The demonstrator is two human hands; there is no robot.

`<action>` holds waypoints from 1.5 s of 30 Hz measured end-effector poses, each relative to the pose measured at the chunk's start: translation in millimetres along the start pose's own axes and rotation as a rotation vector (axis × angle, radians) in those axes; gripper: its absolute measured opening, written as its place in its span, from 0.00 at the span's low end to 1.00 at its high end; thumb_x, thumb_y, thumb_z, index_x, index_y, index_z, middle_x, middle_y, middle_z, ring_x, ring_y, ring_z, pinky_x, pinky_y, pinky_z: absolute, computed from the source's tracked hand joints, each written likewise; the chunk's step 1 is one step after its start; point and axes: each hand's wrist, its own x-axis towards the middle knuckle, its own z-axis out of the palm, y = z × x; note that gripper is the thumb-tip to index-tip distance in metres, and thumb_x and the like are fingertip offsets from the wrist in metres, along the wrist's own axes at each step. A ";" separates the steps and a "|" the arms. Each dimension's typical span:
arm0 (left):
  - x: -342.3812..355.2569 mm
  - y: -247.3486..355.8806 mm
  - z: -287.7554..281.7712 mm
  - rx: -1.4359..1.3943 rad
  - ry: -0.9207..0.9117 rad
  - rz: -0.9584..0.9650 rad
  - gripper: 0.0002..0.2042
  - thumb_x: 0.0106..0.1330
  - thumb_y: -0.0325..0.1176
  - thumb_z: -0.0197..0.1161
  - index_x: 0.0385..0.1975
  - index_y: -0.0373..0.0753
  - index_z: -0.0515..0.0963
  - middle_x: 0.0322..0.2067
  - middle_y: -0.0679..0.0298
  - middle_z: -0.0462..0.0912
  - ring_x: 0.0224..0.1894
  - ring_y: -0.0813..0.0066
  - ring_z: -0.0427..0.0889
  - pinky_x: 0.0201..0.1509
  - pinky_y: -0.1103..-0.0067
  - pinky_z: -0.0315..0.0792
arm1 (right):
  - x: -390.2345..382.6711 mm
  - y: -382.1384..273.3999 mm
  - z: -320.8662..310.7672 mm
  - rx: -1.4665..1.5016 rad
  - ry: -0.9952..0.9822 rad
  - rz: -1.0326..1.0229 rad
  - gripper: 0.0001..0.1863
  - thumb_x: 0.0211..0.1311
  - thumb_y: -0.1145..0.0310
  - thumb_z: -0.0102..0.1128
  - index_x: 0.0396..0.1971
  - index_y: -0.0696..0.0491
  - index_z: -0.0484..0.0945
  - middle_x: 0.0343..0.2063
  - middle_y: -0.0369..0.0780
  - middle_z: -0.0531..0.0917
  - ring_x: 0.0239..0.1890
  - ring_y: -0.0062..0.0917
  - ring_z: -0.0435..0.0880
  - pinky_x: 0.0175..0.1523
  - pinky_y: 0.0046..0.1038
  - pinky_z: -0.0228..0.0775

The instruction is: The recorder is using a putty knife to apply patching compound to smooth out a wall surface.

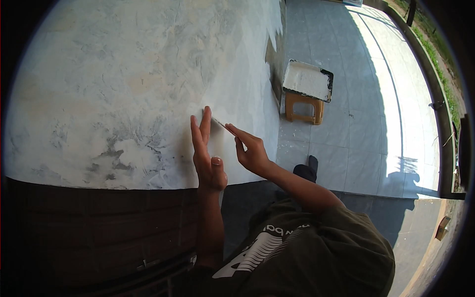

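Note:
In front of me is a wall [123, 74] coated unevenly in white, with grey patches showing through. A thin flat scraper [217, 122], seen nearly edge-on, is against or close to the wall. My right hand [252, 152] grips its right end, with the fingers laid along it. My left hand [204, 153] is raised at its other end, fingers straight and thumb apart. The fingertips overlap the scraper's left end; whether they press on it I cannot tell. White smears mark the left thumb.
A black-rimmed tray [331, 81] of white paste stands on a brown plastic stool [318, 115] to the right. White spatters dot the grey tiled floor [341, 128] beside the wall. My foot [312, 164] is below the stool. A dark panelled surface [109, 218] adjoins the wall's edge, lower left.

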 end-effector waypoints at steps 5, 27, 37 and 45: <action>2.5 -4.3 4.2 -0.003 -0.031 0.006 0.42 0.73 0.61 0.33 0.73 0.30 0.37 0.68 0.34 0.58 0.70 0.39 0.60 0.73 0.58 0.52 | 37.8 46.7 -16.8 0.027 0.235 0.270 0.18 0.67 0.80 0.54 0.57 0.60 0.76 0.36 0.47 0.86 0.40 0.14 0.81 0.45 0.23 0.74; -6.7 -25.0 12.8 0.011 -0.109 -0.092 0.44 0.72 0.64 0.33 0.73 0.30 0.37 0.69 0.38 0.58 0.71 0.41 0.59 0.75 0.59 0.48 | 10.8 85.7 -4.6 0.125 0.188 0.319 0.24 0.59 0.88 0.51 0.57 0.59 0.76 0.42 0.49 0.86 0.44 0.26 0.87 0.50 0.24 0.76; -4.6 -8.6 17.5 0.003 -0.090 -0.073 0.44 0.72 0.63 0.33 0.73 0.30 0.35 0.68 0.36 0.58 0.71 0.41 0.60 0.74 0.59 0.50 | 190.6 38.2 33.2 -0.225 0.296 0.049 0.27 0.47 0.84 0.50 0.53 0.65 0.72 0.43 0.59 0.81 0.40 0.56 0.81 0.43 0.44 0.74; -3.1 -4.6 4.7 -0.001 0.015 -0.024 0.46 0.70 0.66 0.36 0.74 0.34 0.36 0.69 0.38 0.57 0.72 0.43 0.58 0.74 0.55 0.51 | 59.3 -5.6 -4.9 0.233 0.204 0.256 0.21 0.64 0.86 0.52 0.57 0.62 0.74 0.44 0.45 0.85 0.48 0.21 0.82 0.53 0.23 0.73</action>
